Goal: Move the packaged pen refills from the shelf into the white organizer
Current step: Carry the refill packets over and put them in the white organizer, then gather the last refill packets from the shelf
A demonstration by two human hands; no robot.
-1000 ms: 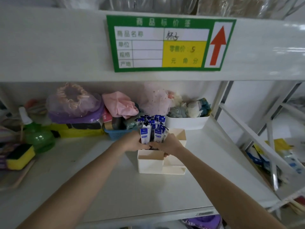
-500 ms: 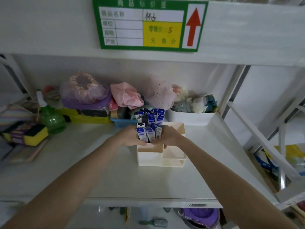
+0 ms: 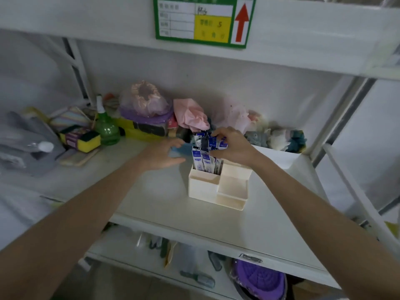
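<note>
While left hand point(image 3: 164, 155) open, right hand point(image 3: 232, 146) pinching pen refills point(image 3: 204, 158) above white organizer point(image 3: 203, 188).

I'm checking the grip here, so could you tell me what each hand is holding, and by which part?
The right hand pinches the pen refill packs by their top ends as they stand in the white organizer. The left hand is open, holding nothing.

Single head-worn wide-angle view, looking forward and down from above onto a white shelf point(image 3: 168, 213); both forearms enter from the lower corners; the white organizer point(image 3: 218, 187) lies near frame centre, at arm's reach; the green price label point(image 3: 203, 20) marks the top edge; a lower shelf shows beneath.
</note>
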